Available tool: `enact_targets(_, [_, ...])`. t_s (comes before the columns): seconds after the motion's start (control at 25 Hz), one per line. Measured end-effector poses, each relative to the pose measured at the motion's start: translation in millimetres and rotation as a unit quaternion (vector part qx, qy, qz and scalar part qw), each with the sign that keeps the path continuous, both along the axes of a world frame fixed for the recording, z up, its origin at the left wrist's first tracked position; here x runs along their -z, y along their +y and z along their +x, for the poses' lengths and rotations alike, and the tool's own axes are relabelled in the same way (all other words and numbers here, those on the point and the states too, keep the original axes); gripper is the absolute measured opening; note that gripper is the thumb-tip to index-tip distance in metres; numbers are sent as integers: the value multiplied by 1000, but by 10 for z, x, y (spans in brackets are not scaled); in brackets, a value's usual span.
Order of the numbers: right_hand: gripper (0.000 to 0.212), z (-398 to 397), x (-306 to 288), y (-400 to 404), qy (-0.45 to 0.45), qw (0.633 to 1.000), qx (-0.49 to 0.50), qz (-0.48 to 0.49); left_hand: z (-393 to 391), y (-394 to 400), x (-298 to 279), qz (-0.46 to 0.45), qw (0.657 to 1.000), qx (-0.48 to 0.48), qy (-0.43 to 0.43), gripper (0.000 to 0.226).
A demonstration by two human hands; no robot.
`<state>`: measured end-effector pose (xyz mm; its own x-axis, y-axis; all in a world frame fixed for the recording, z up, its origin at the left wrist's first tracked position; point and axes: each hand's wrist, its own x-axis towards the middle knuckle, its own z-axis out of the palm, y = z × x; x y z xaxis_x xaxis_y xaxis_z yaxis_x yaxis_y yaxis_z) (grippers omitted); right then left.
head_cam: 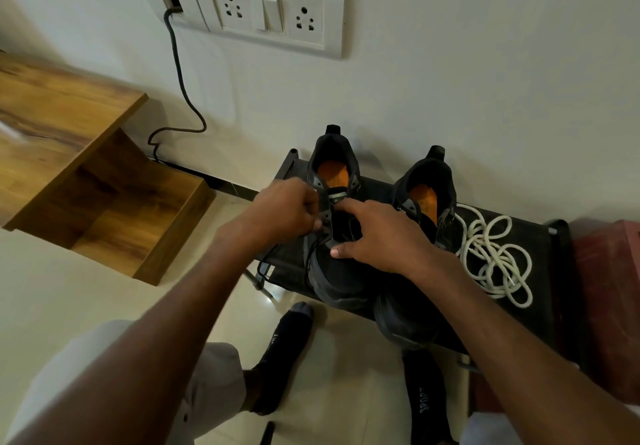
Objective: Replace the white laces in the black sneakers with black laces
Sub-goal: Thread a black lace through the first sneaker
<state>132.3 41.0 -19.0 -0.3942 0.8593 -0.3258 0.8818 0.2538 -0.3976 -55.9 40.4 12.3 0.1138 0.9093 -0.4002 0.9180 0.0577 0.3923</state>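
On a low black rack [540, 237] set against the wall, two black sneakers stand side by side with their heels toward the wall and their toes hanging over the rack's near edge. The left sneaker [332, 271] sits toward the rack's left end; the right sneaker [412, 320] stands just beside it, nearer the middle. Both show orange insoles. The left hand [287, 212] is curled at the left row of eyelets of the left sneaker, its fingertips pinching a black lace [266, 264] whose loose part loops down over the rack's left near corner. The right hand [377, 233] rests on the same sneaker, fingers spread and only lightly bent, forefinger reaching to the tongue and thumb pressed on the vamp; it grasps nothing that can be seen. The white laces [495, 264] lie in a loose tangle on the rack's right half, just beside the right sneaker. The person's feet in dark socks [280, 354] stand on the pale tiled floor below the near edge. A wooden shelf unit [104, 181] stands to the left, and a socket panel [273, 12] is on the wall above.
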Motion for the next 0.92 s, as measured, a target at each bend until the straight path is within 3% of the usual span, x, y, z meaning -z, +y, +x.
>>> enact_targets(0.04, [82,5,0,0,2,1000,-1,-1,-30,31,-59,34,994,-44,-93,11])
enact_targets(0.08, [82,8,1,5,5,1000,-3,-4,-71,56,-165,62,964,-99,-239,12])
enact_targets(0.12, [82,12,2,11,7,1000,-5,-6,-112,76,-299,75,891,-149,-422,14])
enact_targets(0.16, [83,11,9,17,9,1000,-7,-7,-169,88,-410,63,780,-187,-594,17])
enact_targets(0.2, [83,10,18,24,9,1000,-9,-6,-221,93,-470,47,674,-215,-706,18])
enact_targets(0.24, [83,8,31,30,10,1000,-9,-4,-251,103,-485,48,633,-243,-734,19])
enact_targets(0.28, [83,6,41,34,9,1000,-10,-3,-261,117,-468,61,678,-273,-680,18])
enact_targets(0.36, [82,-2,45,30,6,1000,-11,0,-226,116,-294,90,881,-257,-386,25])
enact_targets(0.4, [81,-2,43,29,6,1000,-12,4,-176,95,-173,82,950,-195,-228,31])
enact_targets(0.44, [80,-3,44,31,8,1000,-12,8,-119,69,-62,55,986,-117,-110,35])
enact_targets(0.52, [78,-4,49,31,11,1000,-8,11,-6,28,83,4,1000,-6,5,36])
enact_targets(0.68, [80,0,54,17,9,1000,-8,10,22,66,112,11,1000,16,2,23])
enact_targets(0.8, [81,7,52,32,8,1000,-7,8,-23,64,-59,10,990,-71,-119,25])
enact_targets(0.92, [87,6,33,35,4,1000,-6,-5,-222,81,-357,14,927,-159,-339,23])
